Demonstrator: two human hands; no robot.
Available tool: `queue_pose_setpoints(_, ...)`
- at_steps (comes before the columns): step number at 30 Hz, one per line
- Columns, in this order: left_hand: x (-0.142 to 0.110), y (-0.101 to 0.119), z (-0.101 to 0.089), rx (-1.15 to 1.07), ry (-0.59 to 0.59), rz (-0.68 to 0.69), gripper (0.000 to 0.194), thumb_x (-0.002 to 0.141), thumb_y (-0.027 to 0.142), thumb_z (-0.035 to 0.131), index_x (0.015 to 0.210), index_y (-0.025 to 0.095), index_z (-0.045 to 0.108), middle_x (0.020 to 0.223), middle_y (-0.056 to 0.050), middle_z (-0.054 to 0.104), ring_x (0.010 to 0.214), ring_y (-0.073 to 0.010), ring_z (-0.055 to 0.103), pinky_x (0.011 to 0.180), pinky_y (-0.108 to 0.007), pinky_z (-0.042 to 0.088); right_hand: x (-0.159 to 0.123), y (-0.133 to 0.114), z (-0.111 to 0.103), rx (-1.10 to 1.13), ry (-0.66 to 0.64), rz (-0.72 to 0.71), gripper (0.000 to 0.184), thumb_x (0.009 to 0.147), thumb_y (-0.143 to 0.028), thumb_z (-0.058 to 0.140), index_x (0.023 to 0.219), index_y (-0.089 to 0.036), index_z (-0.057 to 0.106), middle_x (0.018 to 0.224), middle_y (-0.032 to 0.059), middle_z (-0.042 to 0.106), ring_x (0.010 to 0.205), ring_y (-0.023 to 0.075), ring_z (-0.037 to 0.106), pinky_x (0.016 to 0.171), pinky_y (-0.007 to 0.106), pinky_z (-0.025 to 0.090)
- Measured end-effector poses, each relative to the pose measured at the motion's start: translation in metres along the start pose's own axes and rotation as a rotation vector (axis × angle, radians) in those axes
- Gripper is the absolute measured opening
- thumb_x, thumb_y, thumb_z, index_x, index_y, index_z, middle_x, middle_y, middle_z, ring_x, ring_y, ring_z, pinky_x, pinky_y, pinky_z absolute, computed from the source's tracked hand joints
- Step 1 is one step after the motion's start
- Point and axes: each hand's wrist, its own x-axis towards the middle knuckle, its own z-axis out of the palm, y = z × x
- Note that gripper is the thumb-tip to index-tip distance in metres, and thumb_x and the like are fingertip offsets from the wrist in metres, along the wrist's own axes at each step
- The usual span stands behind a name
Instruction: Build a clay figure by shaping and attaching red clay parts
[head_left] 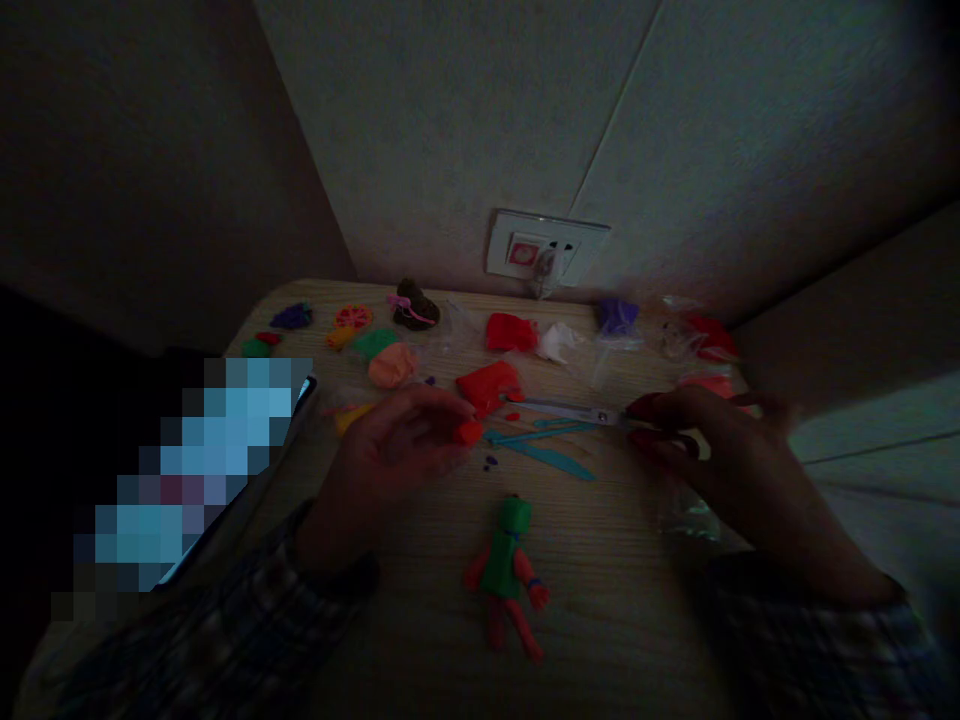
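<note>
My left hand point(390, 445) pinches a small lump of red-orange modelling clay point(468, 432) between thumb and fingertips. My right hand point(724, 455) has its fingers in the red handles of a pair of scissors point(581, 411). The blades point left, and a bit of red clay shows by their tips. Another red scrap point(513, 417) lies just below the blades. Under the scissors are light-blue plastic modelling tools point(559, 462). Nearer to me lies a clay figure point(504, 565) with a green body and head and red-orange limbs.
Bagged clay lies along the back of the wooden table point(600, 610), including red point(511, 332), white point(559, 342) and purple point(619, 316) lumps. A brown clay piece point(415, 306) is at back left. A lit phone or tablet point(202, 470), blurred out, stands left. A wall socket point(547, 247) is behind.
</note>
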Motion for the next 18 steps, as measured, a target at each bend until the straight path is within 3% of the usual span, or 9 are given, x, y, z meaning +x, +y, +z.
queue_pose_setpoints(11, 0.0025, -0.0071, -0.0068, 0.167, -0.053, 0.137, 0.017, 0.084, 0.032, 0.094, 0.095, 0.031, 0.081, 0.100, -0.002, 0.085, 0.098, -0.0298, 0.082, 0.086, -0.041, 0.072, -0.0044, 0.0086, 0.0004, -0.015, -0.046, 0.020, 0.017, 0.101, -0.036, 0.055, 0.112, -0.029, 0.066, 0.109, 0.0072, 0.083, 0.097, 0.0346, 0.078, 0.104, 0.063, 0.036)
queue_pose_setpoints(18, 0.0001, -0.0038, -0.0056, 0.444, -0.128, 0.383, 0.010, 0.094, 0.027, 0.085, 0.101, 0.030, 0.078, 0.101, -0.003, 0.082, 0.095, -0.0278, 0.081, 0.087, -0.043, 0.069, -0.0031, 0.0068, 0.0022, -0.030, -0.001, 0.021, 0.019, 0.100, -0.037, 0.056, 0.114, -0.030, 0.065, 0.110, 0.0056, 0.082, 0.097, 0.0353, 0.079, 0.105, 0.064, 0.037)
